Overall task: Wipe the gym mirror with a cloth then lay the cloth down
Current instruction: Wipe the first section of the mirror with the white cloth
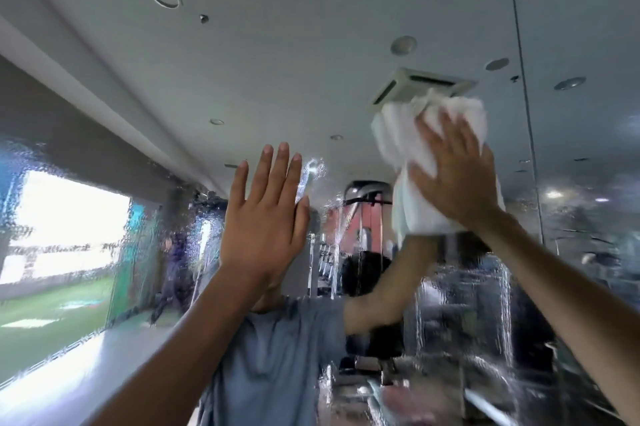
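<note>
Cloth [408, 134] high on the mirror [242, 61], white and bunched, pinned to the glass under the right hand [457, 176], whose fingers splay flat across it rather than gripping. Left hand [263, 217] is up beside it, palm flat, fingers straight and together (touching the glass or just off it, I cannot tell). Wiping looks midway: the upper pane reads clear, while droplets and runs [450, 304] streak the lower half. That wet stretch remains, and the cloth is not yet laid down.

No writing, label, brand, number or sign can be read; the wet, streaked mirror [277, 79] blurs whatever is reflected in its lower half.
</note>
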`<state>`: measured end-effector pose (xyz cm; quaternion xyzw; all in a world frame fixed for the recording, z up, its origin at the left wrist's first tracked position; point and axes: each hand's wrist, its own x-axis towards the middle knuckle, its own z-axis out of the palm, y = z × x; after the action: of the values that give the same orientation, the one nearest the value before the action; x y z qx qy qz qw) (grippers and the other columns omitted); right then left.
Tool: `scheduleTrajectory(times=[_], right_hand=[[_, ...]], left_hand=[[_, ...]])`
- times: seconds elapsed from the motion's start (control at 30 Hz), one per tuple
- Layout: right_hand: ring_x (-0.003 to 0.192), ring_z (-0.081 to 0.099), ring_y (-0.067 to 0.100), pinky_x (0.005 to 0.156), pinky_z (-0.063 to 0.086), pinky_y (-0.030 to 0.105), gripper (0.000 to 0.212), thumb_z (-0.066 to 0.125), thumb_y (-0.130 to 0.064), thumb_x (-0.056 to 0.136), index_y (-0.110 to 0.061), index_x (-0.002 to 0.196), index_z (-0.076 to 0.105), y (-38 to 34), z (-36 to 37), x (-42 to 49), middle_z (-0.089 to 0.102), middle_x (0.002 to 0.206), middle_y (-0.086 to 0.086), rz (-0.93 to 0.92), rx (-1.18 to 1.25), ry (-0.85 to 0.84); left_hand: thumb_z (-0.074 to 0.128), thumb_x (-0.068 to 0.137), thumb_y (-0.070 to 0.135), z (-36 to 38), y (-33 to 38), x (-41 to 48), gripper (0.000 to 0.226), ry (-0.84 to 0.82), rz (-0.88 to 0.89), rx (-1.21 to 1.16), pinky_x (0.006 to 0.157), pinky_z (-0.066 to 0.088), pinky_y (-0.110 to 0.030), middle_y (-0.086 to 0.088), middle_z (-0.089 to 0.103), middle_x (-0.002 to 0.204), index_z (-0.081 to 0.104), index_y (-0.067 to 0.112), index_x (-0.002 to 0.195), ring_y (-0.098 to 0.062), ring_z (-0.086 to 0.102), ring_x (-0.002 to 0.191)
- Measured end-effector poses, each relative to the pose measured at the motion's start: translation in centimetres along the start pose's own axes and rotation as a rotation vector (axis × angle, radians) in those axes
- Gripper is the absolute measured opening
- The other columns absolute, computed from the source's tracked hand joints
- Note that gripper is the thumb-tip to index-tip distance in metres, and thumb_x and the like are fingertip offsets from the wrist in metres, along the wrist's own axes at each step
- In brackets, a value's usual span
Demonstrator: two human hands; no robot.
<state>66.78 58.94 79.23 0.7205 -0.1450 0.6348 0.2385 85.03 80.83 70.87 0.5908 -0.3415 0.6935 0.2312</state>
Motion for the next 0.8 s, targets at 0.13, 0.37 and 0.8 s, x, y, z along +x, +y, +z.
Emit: scheduleTrajectory(times=[0.13, 0.37, 0.8], right_hand=[[0.152, 0.006, 0.032, 0.115, 0.012, 0.067, 0.072, 0.031, -0.064, 0.091, -0.037, 0.156, 0.019, -4.6, 0.7, 3.8, 0.010, 0.167, 0.002, 0.326, 0.077, 0.013], [0.154, 0.004, 0.025, 0.114, 0.018, 0.057, 0.075, 0.041, -0.065, 0.089, -0.041, 0.156, 0.016, -5.7, 1.2, -5.2, 0.010, 0.167, 0.000, -0.380, -0.041, 0.007], [0.153, 0.007, 0.028, 0.114, 0.011, 0.064, 0.072, 0.028, -0.068, 0.092, -0.036, 0.156, 0.022, -8.3, 1.8, -2.7, 0.010, 0.167, 0.001, -0.087, 0.011, 0.069]], left_hand=[[0.027, 0.103, 0.035, 0.2, -0.2, -0.1, 0.060, 0.000, 0.009, -0.004, 0.122, 0.014, -0.052, -0.014, 0.026, 0.163, 0.032, 0.006, 0.155, -0.029, 0.019, 0.153], [0.027, 0.104, 0.035, 0.3, -0.4, -0.3, 0.060, -0.020, 0.006, 0.004, 0.122, 0.014, -0.054, -0.013, 0.022, 0.165, 0.029, 0.006, 0.156, -0.029, 0.016, 0.154], [0.026, 0.104, 0.035, 0.2, -0.3, -0.4, 0.060, 0.023, 0.016, 0.001, 0.121, 0.019, -0.056, -0.015, 0.028, 0.162, 0.035, 0.005, 0.154, -0.031, 0.021, 0.153]])
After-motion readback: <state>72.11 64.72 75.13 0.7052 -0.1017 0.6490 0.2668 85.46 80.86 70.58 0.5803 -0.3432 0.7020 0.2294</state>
